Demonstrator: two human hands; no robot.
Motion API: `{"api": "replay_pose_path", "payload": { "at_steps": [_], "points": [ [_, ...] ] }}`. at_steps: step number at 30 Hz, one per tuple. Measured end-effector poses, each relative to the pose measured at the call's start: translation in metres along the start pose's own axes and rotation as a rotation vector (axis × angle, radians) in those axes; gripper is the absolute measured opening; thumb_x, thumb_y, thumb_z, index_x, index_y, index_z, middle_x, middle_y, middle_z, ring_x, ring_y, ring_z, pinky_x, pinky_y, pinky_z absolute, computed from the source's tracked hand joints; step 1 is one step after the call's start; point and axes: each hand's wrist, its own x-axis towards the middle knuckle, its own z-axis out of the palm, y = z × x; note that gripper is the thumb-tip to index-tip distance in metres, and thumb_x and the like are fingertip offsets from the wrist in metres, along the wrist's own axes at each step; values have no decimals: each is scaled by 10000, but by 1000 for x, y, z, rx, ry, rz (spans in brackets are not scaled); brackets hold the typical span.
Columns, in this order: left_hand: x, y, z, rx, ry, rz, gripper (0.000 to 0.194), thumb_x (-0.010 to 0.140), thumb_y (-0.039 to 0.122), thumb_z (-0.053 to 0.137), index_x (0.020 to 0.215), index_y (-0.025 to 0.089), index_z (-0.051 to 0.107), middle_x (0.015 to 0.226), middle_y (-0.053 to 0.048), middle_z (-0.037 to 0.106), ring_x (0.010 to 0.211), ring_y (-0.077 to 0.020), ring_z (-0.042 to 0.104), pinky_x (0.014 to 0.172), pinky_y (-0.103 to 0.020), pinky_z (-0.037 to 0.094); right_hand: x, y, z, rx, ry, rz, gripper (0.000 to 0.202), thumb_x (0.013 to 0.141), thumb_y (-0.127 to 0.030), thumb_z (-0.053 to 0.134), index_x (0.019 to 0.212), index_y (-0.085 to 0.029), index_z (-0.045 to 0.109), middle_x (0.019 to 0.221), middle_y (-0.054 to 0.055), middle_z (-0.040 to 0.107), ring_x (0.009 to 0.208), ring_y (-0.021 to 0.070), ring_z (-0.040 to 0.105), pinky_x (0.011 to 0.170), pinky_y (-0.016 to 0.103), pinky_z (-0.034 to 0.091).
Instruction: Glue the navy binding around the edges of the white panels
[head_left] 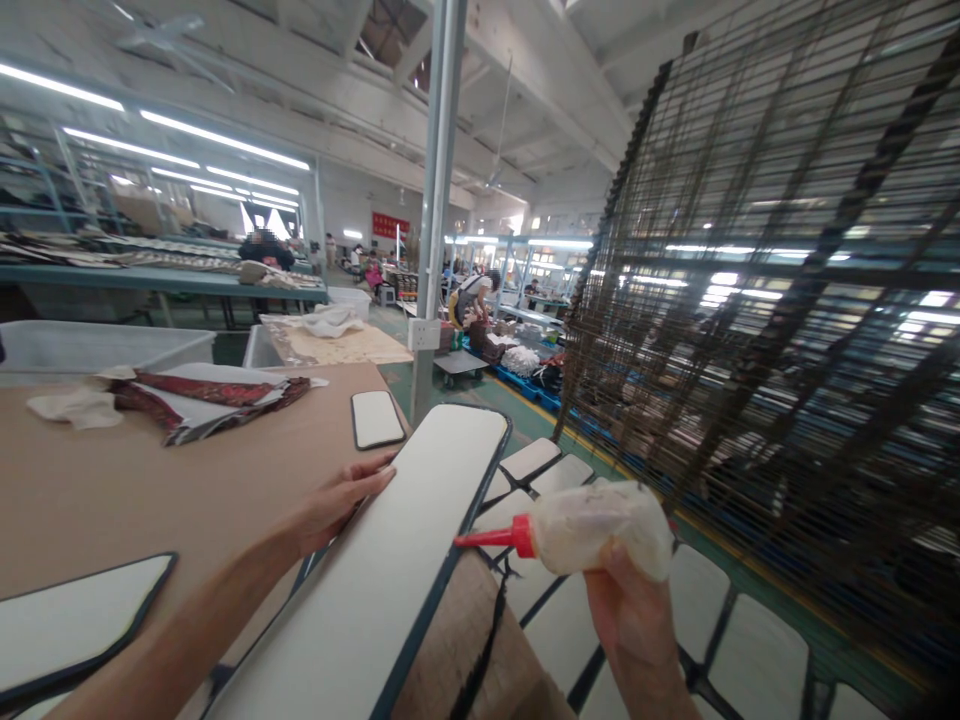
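Observation:
A long white panel (390, 560) with a dark edge and rounded corners slants across the middle of the head view. My left hand (337, 505) grips it along its left edge, the fingers partly hidden beneath. In my right hand (626, 610) is a cloudy squeeze bottle (600, 525), tipped on its side. Its red nozzle (487, 538) points left, and the tip is at the panel's dark right edge; whether it touches I cannot tell. A smaller dark-edged white panel (376, 418) lies on the brown table (247, 490) beyond my left hand.
Another white panel (75, 625) lies at the table's lower left. Folded red-patterned fabric (217, 395) is at the far left. Several white panels (765, 650) spread low on the right, below a tall wire rack (787, 300). A grey post (431, 250) stands ahead; people work farther back.

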Motion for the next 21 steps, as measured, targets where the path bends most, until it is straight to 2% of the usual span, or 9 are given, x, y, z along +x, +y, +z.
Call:
{"api": "replay_pose_path", "payload": {
  "at_steps": [8,17,21],
  "points": [
    [7,6,2,11,10,4,713,597,382,808,1236,175,569,856,-53,760,635,-165,685,513,-204,528,-3,2,3,-1,26,35,331,584,-285,833,890,-243,716,771,32,739,760,203,701,675,278,591],
    [11,10,5,-25,79,-18,627,635,298,786,1202,132,577,794,-56,762,597,-153,680,509,-203,540,-7,7,2,-13,33,46,334,590,-270,829,900,-230,711,756,31,740,729,197,702,653,270,589],
    [14,11,4,-27,74,-9,607,632,292,789,1180,125,589,794,-61,762,601,-156,682,507,-201,540,-8,8,1,-17,39,59,343,584,-274,831,901,-235,708,777,29,745,735,198,706,662,266,588]
  ]
}}
